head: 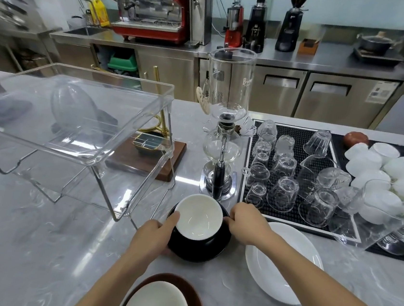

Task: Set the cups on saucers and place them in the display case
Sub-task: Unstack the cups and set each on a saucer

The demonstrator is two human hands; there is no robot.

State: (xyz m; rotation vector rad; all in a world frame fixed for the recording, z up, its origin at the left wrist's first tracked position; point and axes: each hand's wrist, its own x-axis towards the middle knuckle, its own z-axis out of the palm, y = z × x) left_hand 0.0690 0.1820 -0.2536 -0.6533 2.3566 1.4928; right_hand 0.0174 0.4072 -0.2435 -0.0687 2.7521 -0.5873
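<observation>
Head view. The table [34,247] is pale grey marble, glossy, with reflections of ceiling lights. At the centre, toward 6 o'clock, a cup [198,218], white inside and black outside, sits on a black saucer [200,249]. The left hand [155,233] grips the saucer's rim at 9 o'clock, its thumb touching the cup's rim. The right hand [247,221] holds the saucer's rim at 3 o'clock, fingers closed on it.

At 10 o'clock stands the clear display case [69,112] on a wire frame, its lid raised. At 12 o'clock, just beyond the cup, is a glass siphon brewer [222,140]. At 2 o'clock a black mat [295,141] carries upturned glasses [282,192], and further right lie white cups [381,163]. A white plate [284,263] is at 4 o'clock, near the right forearm. At 6 o'clock a white dish rests on a brown saucer [187,292].

Behind, at 12 o'clock, a steel counter [332,59] crosses the room with a red espresso machine [149,8] and three grinders [257,20].
</observation>
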